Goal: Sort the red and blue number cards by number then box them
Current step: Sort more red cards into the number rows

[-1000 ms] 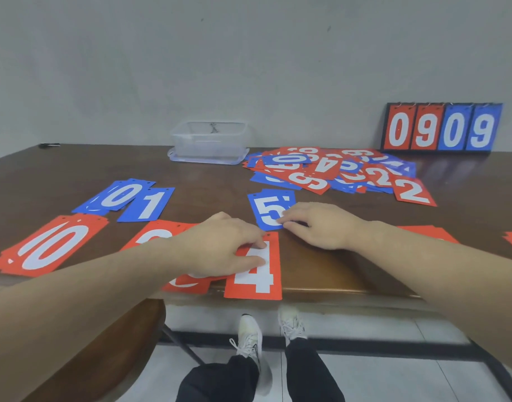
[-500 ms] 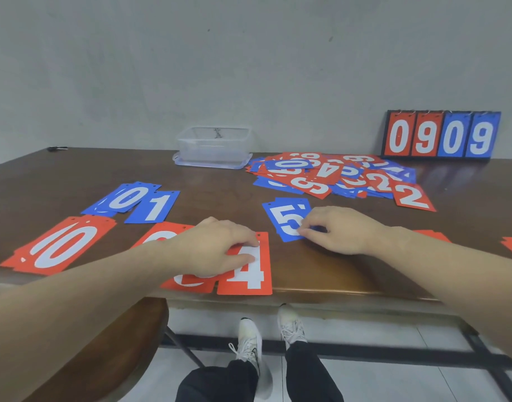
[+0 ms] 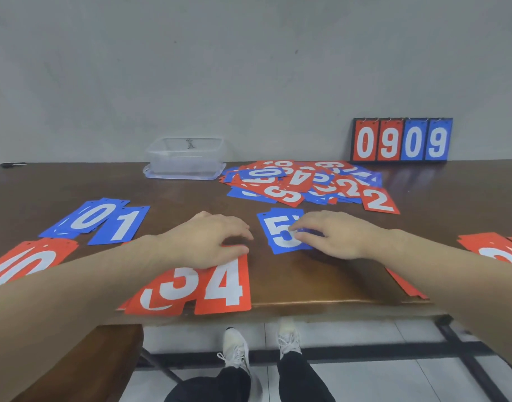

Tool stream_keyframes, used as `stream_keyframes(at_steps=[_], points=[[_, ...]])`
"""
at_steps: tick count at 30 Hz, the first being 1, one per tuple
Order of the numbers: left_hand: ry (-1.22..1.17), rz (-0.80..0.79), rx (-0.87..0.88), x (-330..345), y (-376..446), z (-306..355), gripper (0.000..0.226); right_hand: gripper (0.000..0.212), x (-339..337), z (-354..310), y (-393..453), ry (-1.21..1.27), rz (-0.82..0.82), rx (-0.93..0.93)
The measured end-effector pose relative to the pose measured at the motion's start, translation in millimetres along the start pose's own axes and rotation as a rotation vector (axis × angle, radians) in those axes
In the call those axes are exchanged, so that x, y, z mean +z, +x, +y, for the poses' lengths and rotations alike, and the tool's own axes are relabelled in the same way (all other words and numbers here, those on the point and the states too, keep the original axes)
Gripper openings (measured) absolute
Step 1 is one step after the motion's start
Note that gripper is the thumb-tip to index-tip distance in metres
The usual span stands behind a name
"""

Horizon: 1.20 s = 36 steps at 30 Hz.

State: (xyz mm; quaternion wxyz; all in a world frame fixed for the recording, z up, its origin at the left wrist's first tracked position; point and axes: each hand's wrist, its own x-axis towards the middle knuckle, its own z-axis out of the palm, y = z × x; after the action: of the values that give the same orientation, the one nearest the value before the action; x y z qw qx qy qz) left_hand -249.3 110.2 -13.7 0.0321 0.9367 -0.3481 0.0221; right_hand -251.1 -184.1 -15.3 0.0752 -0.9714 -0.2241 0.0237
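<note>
Red plastic number 4 card (image 3: 223, 288) lies at the brown wooden worktop (image 3: 321, 281) edge, left hand (image 3: 211, 240) pressing it; right hand (image 3: 333, 235) pinches blue 5 card (image 3: 280, 233). Thin, slick, probably best lifted by an edge.

Red and blue number cards (image 3: 304, 184) with white digits lie on a brown table (image 3: 190, 195).
</note>
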Motion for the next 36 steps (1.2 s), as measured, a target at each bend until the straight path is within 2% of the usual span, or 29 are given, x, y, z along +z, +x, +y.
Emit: stream_keyframes(at_steps=[4,7,11,15,21,23,26,28,32,34,36], points=[[-0.014,0.065,0.021,-3,40,-6,0.03,0.039,-12,25,12,-0.009,0.091,0.082],[-0.02,0.077,-0.034,-1,81,-18,0.031,0.042,-15,58,31,-0.041,0.093,0.195],[-0.068,0.006,-0.118,7,141,-36,0.047,0.059,-8,99,59,-0.05,0.059,0.317],[0.055,-0.166,-0.178,22,188,-51,0.067,0.076,-1,126,90,-0.096,0.036,0.374],[0.011,-0.199,-0.231,42,232,-72,0.064,0.09,2,164,131,-0.053,0.042,0.454],[0.003,-0.182,-0.226,45,239,-78,0.062,0.097,1,172,140,-0.021,0.038,0.459],[-0.057,-0.013,-0.177,44,248,-78,0.056,0.104,1,178,143,0.031,0.055,0.441],[-0.089,0.058,-0.091,39,250,-72,0.055,0.103,1,181,139,0.065,0.117,0.406],[-0.095,-0.037,0.09,39,241,-57,0.071,0.089,-1,193,116,0.102,0.236,0.447],[-0.055,-0.075,0.122,42,234,-55,0.084,0.078,-1,204,100,0.074,0.246,0.497],[-0.05,-0.082,0.114,44,228,-52,0.087,0.076,0,215,85,0.048,0.245,0.539]])
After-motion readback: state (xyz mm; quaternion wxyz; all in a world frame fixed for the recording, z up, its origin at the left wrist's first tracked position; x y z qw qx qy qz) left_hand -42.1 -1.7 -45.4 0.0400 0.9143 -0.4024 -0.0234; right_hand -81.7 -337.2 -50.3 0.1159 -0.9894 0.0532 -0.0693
